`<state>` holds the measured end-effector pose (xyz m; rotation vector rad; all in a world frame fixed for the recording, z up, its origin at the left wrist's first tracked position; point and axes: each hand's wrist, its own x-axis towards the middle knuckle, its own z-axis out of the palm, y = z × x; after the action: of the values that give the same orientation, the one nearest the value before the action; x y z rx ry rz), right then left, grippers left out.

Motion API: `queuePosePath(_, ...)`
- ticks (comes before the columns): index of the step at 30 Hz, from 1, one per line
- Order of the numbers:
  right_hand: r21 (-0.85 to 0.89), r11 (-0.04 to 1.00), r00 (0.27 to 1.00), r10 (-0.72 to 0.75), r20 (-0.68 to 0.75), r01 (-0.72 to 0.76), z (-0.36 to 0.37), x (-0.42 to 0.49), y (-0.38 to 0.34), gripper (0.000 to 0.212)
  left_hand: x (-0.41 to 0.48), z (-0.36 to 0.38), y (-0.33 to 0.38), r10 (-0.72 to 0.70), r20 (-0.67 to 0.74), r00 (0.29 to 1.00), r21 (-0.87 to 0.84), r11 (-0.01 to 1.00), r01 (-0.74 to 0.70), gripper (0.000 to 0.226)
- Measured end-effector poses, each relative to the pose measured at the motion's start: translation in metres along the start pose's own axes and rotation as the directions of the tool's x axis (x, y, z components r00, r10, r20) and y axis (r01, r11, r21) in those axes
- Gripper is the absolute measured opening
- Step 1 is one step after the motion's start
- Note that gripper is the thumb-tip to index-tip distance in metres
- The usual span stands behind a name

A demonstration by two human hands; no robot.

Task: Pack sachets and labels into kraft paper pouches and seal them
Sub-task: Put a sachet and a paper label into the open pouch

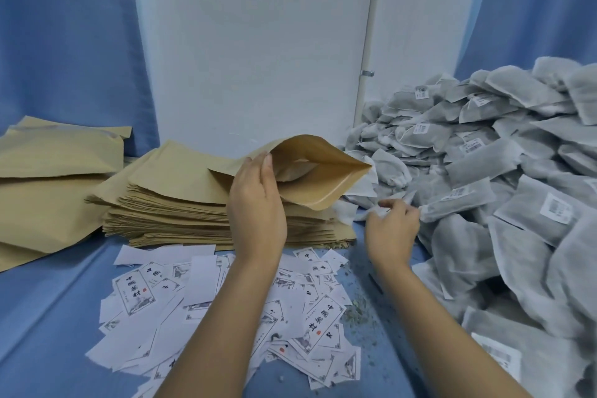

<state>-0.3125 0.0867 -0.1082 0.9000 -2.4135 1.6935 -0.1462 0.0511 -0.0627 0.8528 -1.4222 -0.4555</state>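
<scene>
Left hand (256, 203) fingers and thumb pinch the near lip of a kraft pouch (310, 171), held with its mouth gaping toward the right above the stack of flat pouches (181, 203); right hand (392, 229) fingers curl onto a white sachet (347, 215) at the foot of the sachet pile (517, 171), where several carry small barcode stickers; loose labels (323, 323) printed 中國藥材 with a red seal litter the blue cloth (48, 317) beneath both forearms.

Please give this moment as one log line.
left hand: holds open pouch | right hand: grips sachet | labels: on table
</scene>
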Motion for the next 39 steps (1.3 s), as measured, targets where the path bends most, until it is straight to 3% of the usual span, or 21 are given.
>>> queuePosePath(3, -0.213, 0.975, 0.977, 0.102, 0.185, -0.061, 0.002, 0.007, 0.015, 0.065, 0.0, 0.006, -0.002, -0.003, -0.002, 1.0, -0.018, 1.0, 0.003, 0.041)
queuePosePath(5, -0.297, 0.953, 0.945, 0.142, 0.295, -0.051, 0.004, 0.015, 0.017, 0.073, -0.001, 0.01, -0.004, -0.002, 0.007, 1.0, -0.02, 1.0, 0.002, 0.04)
queuePosePath(9, -0.45, 0.893, 0.913, 0.167, 0.372, 0.02, 0.01, 0.033, 0.021, 0.065, -0.002, 0.014, -0.009, -0.005, 0.015, 1.0, -0.015, 1.0, 0.006, 0.038)
queuePosePath(14, -0.504, 0.863, 0.89, 0.2, 0.409, 0.037, 0.018, 0.047, 0.022, 0.047, 0.002, 0.019, -0.012, 0.008, 0.042, 0.999, 0.001, 1.0, -0.008, 0.037)
queuePosePath(18, -0.265, 0.964, 0.962, 0.042, 0.269, 0.033, 0.019, 0.045, 0.022, 0.026, 0.007, 0.018, -0.014, 0.015, 0.022, 1.0, -0.012, 1.0, -0.015, 0.035)
queuePosePath(22, 0.015, 0.993, 0.993, -0.114, -0.007, 0.114, 0.014, 0.03, 0.016, 0.028, 0.011, 0.014, -0.014, 0.041, -0.045, 0.998, -0.02, 0.999, -0.042, 0.036)
queuePosePath(25, 0.326, 0.94, 0.995, -0.084, -0.06, 0.099, 0.008, 0.024, 0.003, 0.022, 0.013, 0.01, -0.011, 0.031, -0.078, 0.996, -0.024, 0.999, -0.033, 0.039)
queuePosePath(28, 0.513, 0.847, 0.99, -0.116, -0.076, 0.139, 0.001, 0.016, -0.013, 0.022, 0.017, 0.005, -0.007, 0.037, -0.115, 0.993, -0.043, 0.998, -0.042, 0.039)
queuePosePath(34, 0.776, 0.614, 0.983, 0.0, 0.183, -0.145, -0.005, 0.009, -0.036, 0.057, 0.034, -0.008, -0.005, 0.063, -0.204, 0.977, -0.06, 0.995, -0.077, 0.037)
queuePosePath(37, 0.847, 0.344, 0.889, -0.065, 0.453, -0.406, -0.011, 0.006, -0.044, 0.059, 0.038, -0.014, -0.01, 0.086, -0.204, 0.975, -0.027, 0.995, -0.093, 0.038)
queuePosePath(39, 0.832, 0.219, 0.827, -0.141, 0.544, -0.51, -0.016, 0.002, -0.048, 0.06, 0.037, -0.015, -0.016, 0.095, -0.166, 0.982, 0.003, 0.995, -0.096, 0.037)
